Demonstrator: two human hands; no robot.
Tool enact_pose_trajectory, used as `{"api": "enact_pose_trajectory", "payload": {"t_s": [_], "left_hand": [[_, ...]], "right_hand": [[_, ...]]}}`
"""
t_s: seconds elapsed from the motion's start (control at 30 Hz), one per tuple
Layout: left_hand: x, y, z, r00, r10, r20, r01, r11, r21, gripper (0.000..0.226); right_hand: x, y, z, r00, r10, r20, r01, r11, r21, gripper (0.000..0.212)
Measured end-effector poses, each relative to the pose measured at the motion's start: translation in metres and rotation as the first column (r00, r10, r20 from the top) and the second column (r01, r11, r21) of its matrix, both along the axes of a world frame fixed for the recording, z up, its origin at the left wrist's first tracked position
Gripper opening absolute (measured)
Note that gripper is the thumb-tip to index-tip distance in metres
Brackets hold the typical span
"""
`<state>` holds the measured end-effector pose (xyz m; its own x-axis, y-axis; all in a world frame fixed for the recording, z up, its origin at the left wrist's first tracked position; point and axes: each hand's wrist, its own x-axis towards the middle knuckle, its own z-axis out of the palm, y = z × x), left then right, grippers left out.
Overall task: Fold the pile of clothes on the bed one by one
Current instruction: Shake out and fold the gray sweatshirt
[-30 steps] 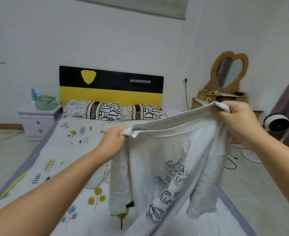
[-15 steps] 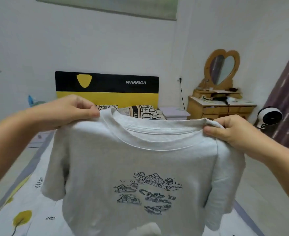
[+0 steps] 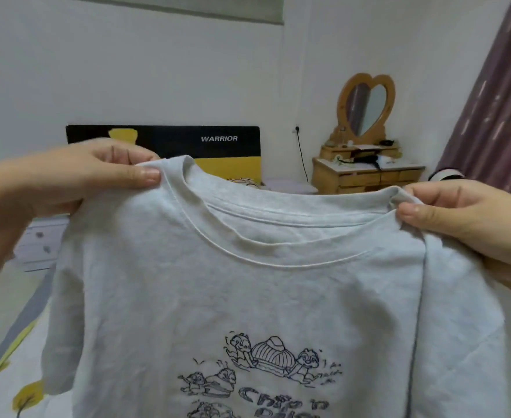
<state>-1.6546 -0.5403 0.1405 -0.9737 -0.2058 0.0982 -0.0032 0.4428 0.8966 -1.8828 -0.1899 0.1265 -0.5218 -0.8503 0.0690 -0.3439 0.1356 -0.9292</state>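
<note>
A light grey T-shirt (image 3: 248, 297) with a dark cartoon print on its chest hangs spread out in front of me, print facing me. My left hand (image 3: 97, 176) pinches its left shoulder beside the collar. My right hand (image 3: 459, 215) pinches the right shoulder. Both sleeves hang down at the sides. The shirt hides most of the bed (image 3: 13, 384), of which only a strip of white sheet with yellow flowers shows at the lower left. The pile of clothes is out of sight.
A black and yellow headboard (image 3: 212, 140) stands behind the shirt. A wooden dresser (image 3: 365, 176) with a heart-shaped mirror (image 3: 365, 108) stands at the right, beside a purple curtain (image 3: 501, 101). A white nightstand (image 3: 41, 245) stands left of the bed.
The twisted shirt has been turned and spread flat, its print facing me. Both hands have raised it higher and closer, so it now fills most of the view.
</note>
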Motion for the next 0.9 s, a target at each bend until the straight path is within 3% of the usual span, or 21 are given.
{"api": "enact_pose_trajectory", "payload": {"t_s": [0.17,0.4,0.7,0.9], "left_hand": [[-0.044,0.014,-0.074,0.985,0.025,0.169,-0.021,0.999,-0.027,0.026],[-0.107,0.021,-0.183,0.973,0.071,0.218,-0.048,0.993,-0.106,0.019],[-0.206,0.020,-0.276,0.946,0.234,0.223,-0.173,0.949,-0.262,0.021],[-0.299,0.008,-0.337,0.901,0.397,0.175,-0.284,0.844,-0.454,0.021]], "right_hand": [[-0.012,-0.005,-0.064,0.997,-0.070,0.033,0.065,0.989,0.132,0.017],[-0.066,-0.004,-0.177,0.964,-0.250,0.092,0.213,0.930,0.300,0.021],[-0.146,-0.017,-0.277,0.937,-0.348,0.021,0.319,0.879,0.355,0.016],[-0.229,-0.041,-0.343,0.890,-0.424,-0.169,0.455,0.790,0.411,0.023]]}}
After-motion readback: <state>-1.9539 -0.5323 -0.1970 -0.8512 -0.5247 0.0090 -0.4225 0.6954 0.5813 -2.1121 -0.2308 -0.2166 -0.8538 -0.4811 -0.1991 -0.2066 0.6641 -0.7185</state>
